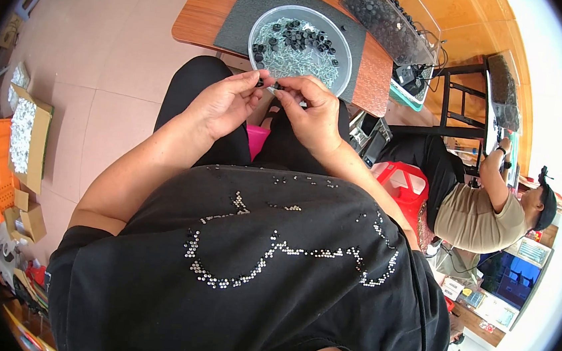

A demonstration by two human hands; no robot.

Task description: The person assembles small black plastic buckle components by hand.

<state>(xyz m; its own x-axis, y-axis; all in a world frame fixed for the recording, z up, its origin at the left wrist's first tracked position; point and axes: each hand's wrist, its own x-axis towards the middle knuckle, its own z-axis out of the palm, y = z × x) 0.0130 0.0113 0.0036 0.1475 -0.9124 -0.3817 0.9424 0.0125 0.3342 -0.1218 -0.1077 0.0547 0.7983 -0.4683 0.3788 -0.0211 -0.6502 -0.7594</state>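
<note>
Left hand, right hand — each grip pinching a small black piece, bowl of black parts beyond

The scene is bright, strongest toward 2 o'clock, where the white wall washes out almost to blank; the light source itself is hidden. The floor at 10 o'clock is pale and evenly lit, with soft shadows. Toward 6 o'clock the black shirt swallows detail, though its studs glint. Reflections streak the dark screen between 3 and 4 o'clock. Fisheye curvature bends the table at 12 o'clock, and black vignetting rings the rim, where clutter near 8 o'clock smears.
</note>
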